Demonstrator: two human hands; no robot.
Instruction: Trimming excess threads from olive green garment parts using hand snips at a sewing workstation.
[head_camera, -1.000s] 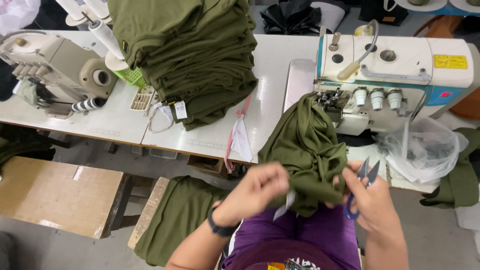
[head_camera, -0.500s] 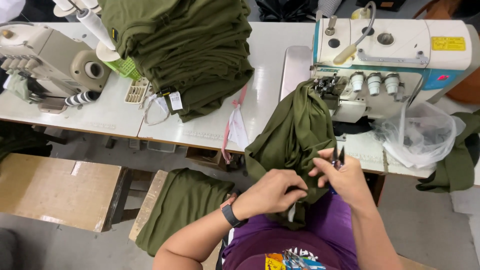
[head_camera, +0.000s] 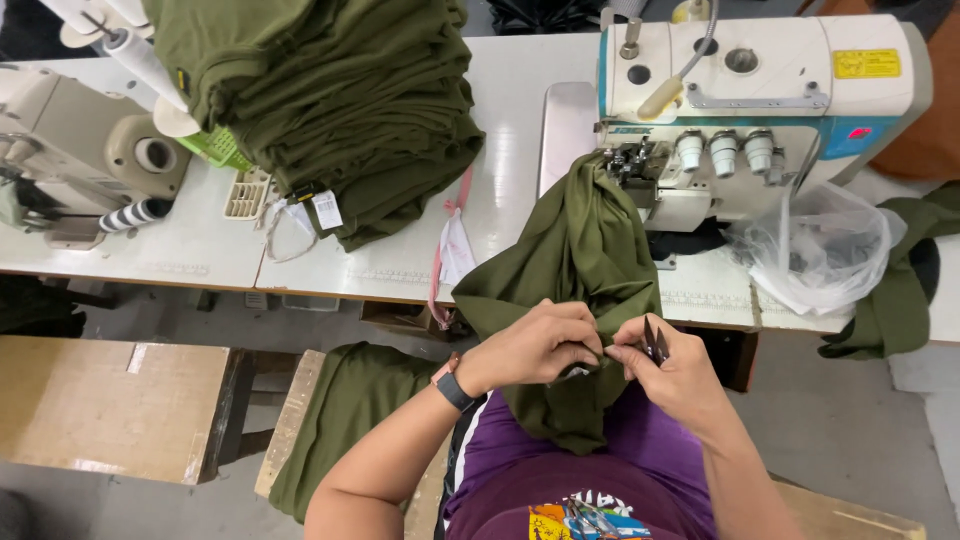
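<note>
At table edge, both hands (head_camera: 600, 355) pinch green cloth (head_camera: 570, 270).

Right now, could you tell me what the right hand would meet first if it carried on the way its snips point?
The right hand holds small snips pointing up and away, so they would probably meet the olive fabric first, then the sewing machine; depth is hard to judge.

Snips (head_camera: 655, 340) mostly hidden; garment stack (head_camera: 330, 90) cut by top edge.
</note>
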